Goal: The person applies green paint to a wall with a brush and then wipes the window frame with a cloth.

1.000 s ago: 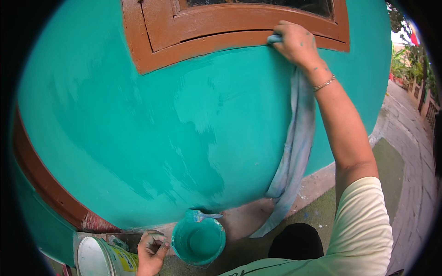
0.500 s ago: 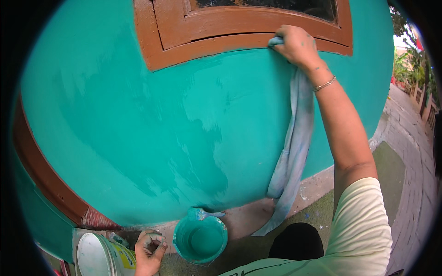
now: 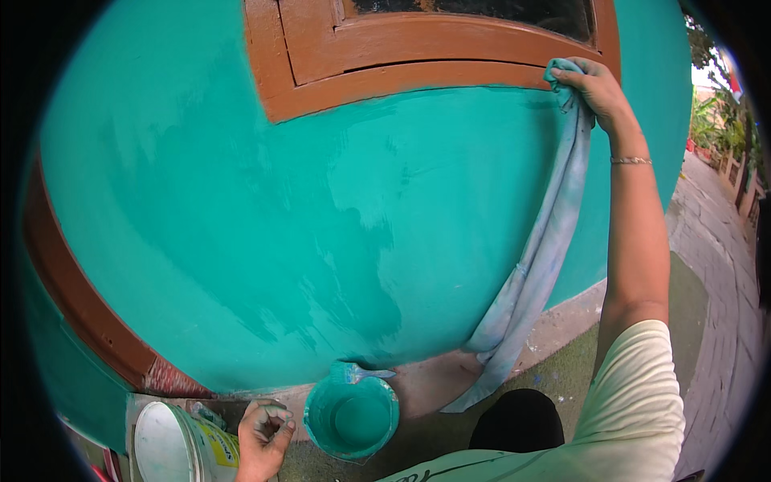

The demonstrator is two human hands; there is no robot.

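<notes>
My right hand point(image 3: 596, 92) is closed around one bunched end of a long grey-blue rag point(image 3: 540, 265). That end is stained green and sits at the lower edge of the brown wooden window frame point(image 3: 418, 75); the rest hangs down in front of the green wall point(image 3: 305, 209) to the ground. Low on the left, my left hand point(image 3: 263, 438) has its fingers curled in, and nothing shows in them. Just right of it stands a small bucket of green paint point(image 3: 352, 418), with a paintbrush point(image 3: 363, 373) lying across its far rim. Darker patches of paint mark the wall.
A white tub point(image 3: 166, 442) with a yellow label stands left of my left hand. Brown trim point(image 3: 88, 309) runs down the wall at the left. My knee point(image 3: 518, 422) is beside the rag's lower end. A paved path point(image 3: 715, 241) runs along the right.
My right hand has moved right along the bottom of the window frame, drawing the rag's upper part with it. The left hand, bucket and brush look nearly the same.
</notes>
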